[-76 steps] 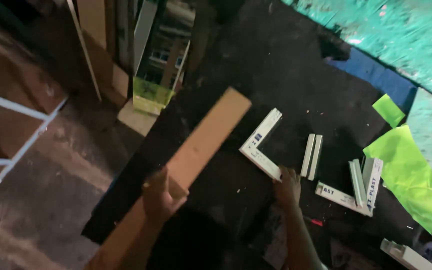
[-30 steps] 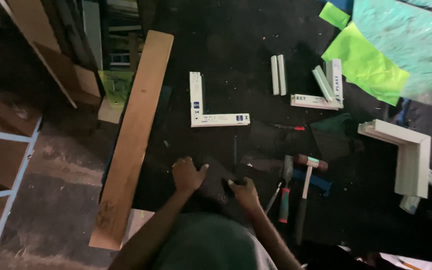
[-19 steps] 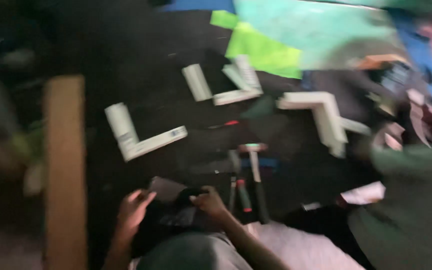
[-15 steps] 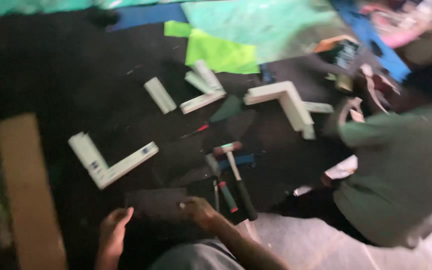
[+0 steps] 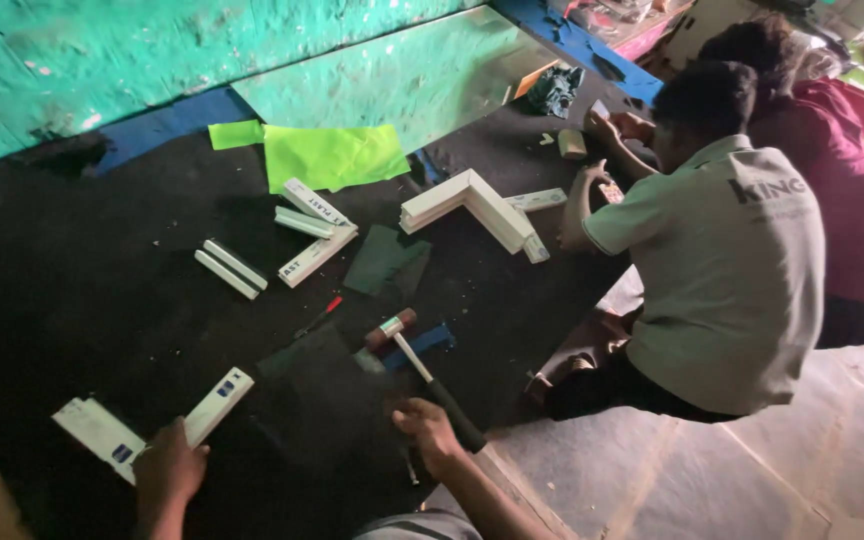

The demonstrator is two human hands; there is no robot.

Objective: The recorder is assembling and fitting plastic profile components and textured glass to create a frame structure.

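Observation:
My left hand rests on the dark floor mat, touching the corner of a white L-shaped frame piece; its fingers look spread, holding nothing. My right hand lies palm down by the black handle of a mallet, just touching it, with a dark flat sheet to its left. I cannot see it gripping anything.
Several white frame pieces and a thick white corner lie further out, beside a green sheet and a red-handled tool. A person in a grey shirt sits at right, another behind. A turquoise wall stands beyond.
My view has swung right and up, bringing the seated people and the wall into sight. The wooden plank has left the view except its corner. My hands stay low on the mat.

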